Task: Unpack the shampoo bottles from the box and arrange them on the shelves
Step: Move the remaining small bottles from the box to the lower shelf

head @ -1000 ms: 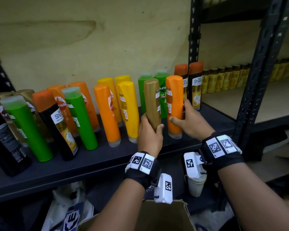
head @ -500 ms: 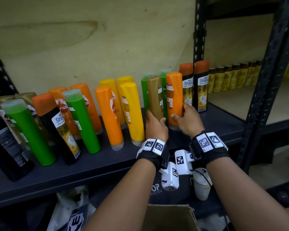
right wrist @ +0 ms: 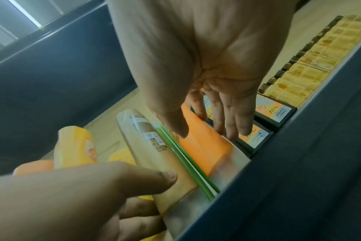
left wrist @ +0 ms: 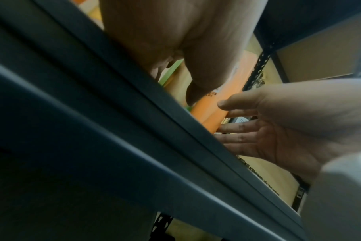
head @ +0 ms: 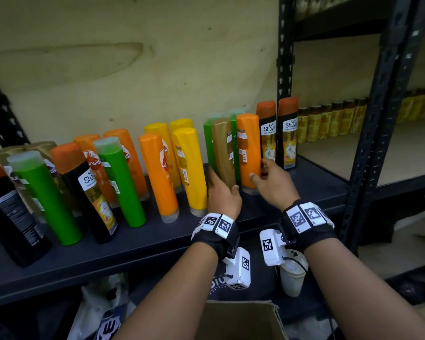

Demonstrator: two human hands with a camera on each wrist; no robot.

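Note:
My left hand (head: 222, 184) grips the lower part of a gold-brown shampoo bottle (head: 223, 150), which stands upright in front of the green bottles (head: 208, 143). My right hand (head: 258, 171) holds the orange bottle (head: 248, 148) just to its right. Its thumb lies on the bottle's front and its straight fingers run along the right side, next to the black Shayla bottles (head: 287, 133). In the right wrist view the gold-brown bottle (right wrist: 150, 146) and the orange bottle (right wrist: 202, 146) stand side by side at the shelf's lip. The cardboard box (head: 241, 320) is below, with its inside hidden.
The dark shelf (head: 157, 244) carries a long row of green, orange, yellow and black bottles to the left. A black upright post (head: 284, 57) stands right of the Shayla bottles. Beyond it a second shelf (head: 390, 148) holds a row of amber jars (head: 334, 119). A white cup (head: 292, 273) sits on the lower level.
Both hands have pushed forward and carried the gold-brown and orange bottles deeper onto the shelf. The two bottles now stand closer to the green and Shayla bottles.

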